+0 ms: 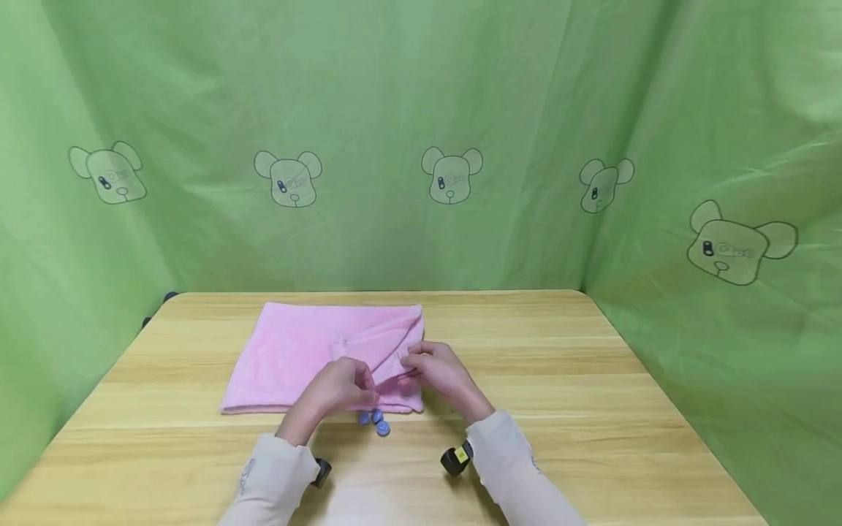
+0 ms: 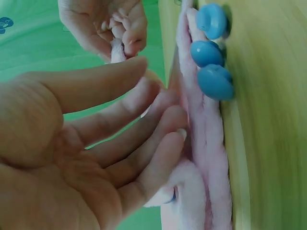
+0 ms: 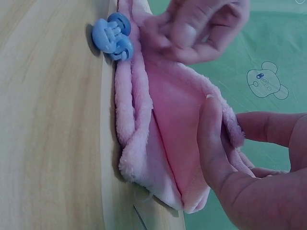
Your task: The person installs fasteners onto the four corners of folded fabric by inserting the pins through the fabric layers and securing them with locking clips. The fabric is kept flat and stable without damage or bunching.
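A folded pink plush cloth (image 1: 283, 358) lies on the table, one corner of its upper layer turned back. My right hand (image 1: 444, 369) pinches the lifted cloth edge between thumb and fingers, plain in the right wrist view. Over the near edge is my left hand (image 1: 338, 387), its loosely bent fingers reaching into the fold; thumb and fingers stand apart in the left wrist view. Three small blue plastic pieces with rounded caps (image 2: 207, 53) sit against the near edge. A bit of blue (image 2: 172, 195) peeks from the cloth beside my left fingers.
The wooden table (image 1: 559, 453) carries the cloth. Green curtains (image 1: 368, 88) with bear-head drawings surround its back and sides. A thin needle-like thing (image 3: 139, 216) shows on the table beside the cloth in the right wrist view.
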Demonstrator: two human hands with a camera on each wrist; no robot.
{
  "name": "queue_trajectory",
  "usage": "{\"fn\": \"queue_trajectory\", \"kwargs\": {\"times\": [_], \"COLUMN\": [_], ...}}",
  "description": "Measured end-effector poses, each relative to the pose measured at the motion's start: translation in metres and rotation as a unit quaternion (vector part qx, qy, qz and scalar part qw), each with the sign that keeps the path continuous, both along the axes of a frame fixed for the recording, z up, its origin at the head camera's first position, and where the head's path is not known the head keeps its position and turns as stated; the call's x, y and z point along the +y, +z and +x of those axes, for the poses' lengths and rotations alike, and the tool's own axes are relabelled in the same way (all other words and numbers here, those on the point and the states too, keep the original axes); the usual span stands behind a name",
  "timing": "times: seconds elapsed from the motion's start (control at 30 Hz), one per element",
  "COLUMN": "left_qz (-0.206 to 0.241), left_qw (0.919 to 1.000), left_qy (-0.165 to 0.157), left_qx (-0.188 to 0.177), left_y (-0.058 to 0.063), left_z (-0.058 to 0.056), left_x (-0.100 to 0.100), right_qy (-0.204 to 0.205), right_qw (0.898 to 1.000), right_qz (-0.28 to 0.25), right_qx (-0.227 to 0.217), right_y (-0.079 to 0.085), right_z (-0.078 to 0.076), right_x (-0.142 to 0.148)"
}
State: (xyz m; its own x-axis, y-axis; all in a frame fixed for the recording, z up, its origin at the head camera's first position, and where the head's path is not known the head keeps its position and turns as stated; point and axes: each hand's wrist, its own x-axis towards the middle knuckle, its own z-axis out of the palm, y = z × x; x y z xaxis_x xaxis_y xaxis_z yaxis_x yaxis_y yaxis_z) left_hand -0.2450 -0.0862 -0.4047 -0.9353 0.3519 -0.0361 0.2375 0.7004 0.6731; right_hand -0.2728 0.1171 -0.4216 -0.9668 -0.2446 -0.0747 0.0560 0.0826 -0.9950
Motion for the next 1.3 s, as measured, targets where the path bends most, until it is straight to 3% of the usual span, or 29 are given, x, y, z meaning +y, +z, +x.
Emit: {"fn": "queue_trajectory", "kwargs": {"times": [0.3, 0.53, 0.77, 1.03, 1.3], "left_qz": [-0.055, -0.049, -0.062, -0.033, 0.002], "left_qw": [0.9976, 0.9973, 0.9969, 0.9972, 0.9998], "left_qy": [-0.036, -0.028, -0.024, -0.024, -0.017], "left_qx": [-0.024, -0.046, -0.043, -0.063, 0.008], "left_y": [-0.001, -0.004, -0.005, -0.003, 0.006], "left_z": [0.011, 0.012, 0.011, 0.01, -0.001], "left_x": [-0.001, 0.0, -0.001, -0.005, -0.01], "right_qy": [-0.002, -0.009, -0.007, 0.0, -0.002], "right_qw": [1.0, 1.0, 1.0, 1.0, 1.0], "right_qz": [-0.01, -0.01, -0.009, -0.001, 0.011], "right_qx": [-0.002, -0.004, -0.005, -0.003, 0.011], "right_y": [0.001, 0.0, 0.001, 0.006, 0.001], "right_z": [0.001, 0.001, 0.002, 0.004, 0.0], "right_x": [0.0, 0.0, -0.001, -0.002, -0.001]}}
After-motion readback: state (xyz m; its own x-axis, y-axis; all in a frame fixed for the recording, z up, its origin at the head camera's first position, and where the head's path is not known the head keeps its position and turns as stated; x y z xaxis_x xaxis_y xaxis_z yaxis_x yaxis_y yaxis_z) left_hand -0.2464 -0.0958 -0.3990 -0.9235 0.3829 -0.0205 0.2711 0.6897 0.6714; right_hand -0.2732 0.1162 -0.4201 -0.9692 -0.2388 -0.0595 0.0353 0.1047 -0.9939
